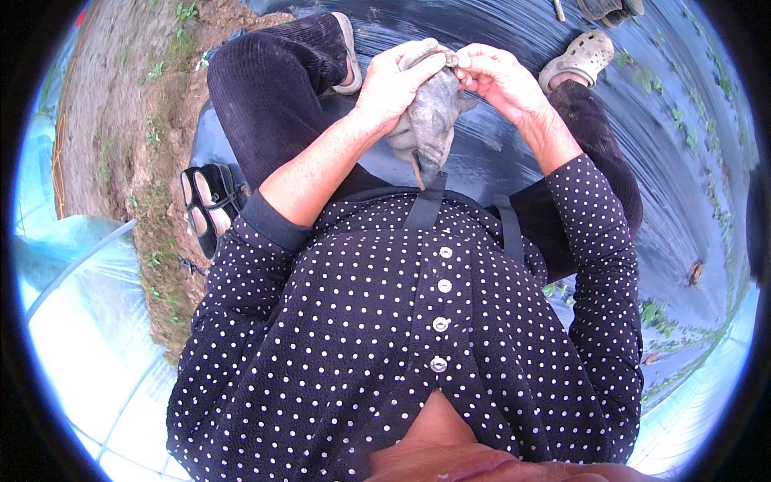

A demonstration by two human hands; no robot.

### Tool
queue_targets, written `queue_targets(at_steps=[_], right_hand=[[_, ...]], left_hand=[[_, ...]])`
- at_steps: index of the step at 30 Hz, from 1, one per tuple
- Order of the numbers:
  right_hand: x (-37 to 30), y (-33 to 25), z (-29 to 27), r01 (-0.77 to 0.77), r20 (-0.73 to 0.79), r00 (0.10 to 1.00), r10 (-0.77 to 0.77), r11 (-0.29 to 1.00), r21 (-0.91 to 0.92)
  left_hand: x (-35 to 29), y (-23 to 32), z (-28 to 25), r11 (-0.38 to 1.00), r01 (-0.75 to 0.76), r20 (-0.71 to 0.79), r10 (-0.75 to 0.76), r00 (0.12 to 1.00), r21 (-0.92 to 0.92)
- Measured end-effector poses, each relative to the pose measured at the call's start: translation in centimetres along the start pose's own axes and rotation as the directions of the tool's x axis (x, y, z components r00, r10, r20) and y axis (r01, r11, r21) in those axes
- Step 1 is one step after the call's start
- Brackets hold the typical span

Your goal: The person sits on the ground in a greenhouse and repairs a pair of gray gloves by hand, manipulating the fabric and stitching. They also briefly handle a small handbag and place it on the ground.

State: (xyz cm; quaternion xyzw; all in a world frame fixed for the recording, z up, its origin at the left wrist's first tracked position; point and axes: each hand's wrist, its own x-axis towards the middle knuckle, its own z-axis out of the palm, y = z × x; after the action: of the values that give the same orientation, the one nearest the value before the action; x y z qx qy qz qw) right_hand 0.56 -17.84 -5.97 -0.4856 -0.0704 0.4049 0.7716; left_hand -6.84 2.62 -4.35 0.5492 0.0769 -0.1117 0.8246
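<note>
A soiled grey work glove [434, 120] hangs between my raised hands, above my lap and between my bent knees. My left hand [399, 87] is closed round its upper left side, thumb lying across the fabric toward the top. With bent fingers, my right hand [499, 80] pinches a small bunched bit at the glove's upper right end. The two hands nearly meet there. The glove's lower end narrows to a point just above a dark strap [426, 205] at my waist. Lighter grey fabric shows behind the darker part; whether that is a second glove I cannot tell.
Shiny dark plastic film [642, 201] covers the ground, with small green plants [707, 136] along the right. A pair of black shoes [210, 201] lies left, by a bare soil strip [152, 241]. I wear a beige clog [582, 58]. Clear sheeting [88, 305] rises at far left.
</note>
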Motion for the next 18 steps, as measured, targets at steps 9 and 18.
queue_targets(at_steps=[9, 18], right_hand=[[-0.5, -1.3, 3.0, 0.122, -0.14, 0.964, -0.225, 0.846, -0.518], [-1.3, -0.9, 4.1, 0.042, -0.142, 0.884, -0.445, 0.379, -0.924]], left_hand=[[0.0, -0.2, -0.1, 0.998, 0.029, -0.127, -0.023, 0.992, 0.047], [0.1, -1.0, -0.2, 0.91, -0.021, -0.169, 0.1, 0.981, 0.415]])
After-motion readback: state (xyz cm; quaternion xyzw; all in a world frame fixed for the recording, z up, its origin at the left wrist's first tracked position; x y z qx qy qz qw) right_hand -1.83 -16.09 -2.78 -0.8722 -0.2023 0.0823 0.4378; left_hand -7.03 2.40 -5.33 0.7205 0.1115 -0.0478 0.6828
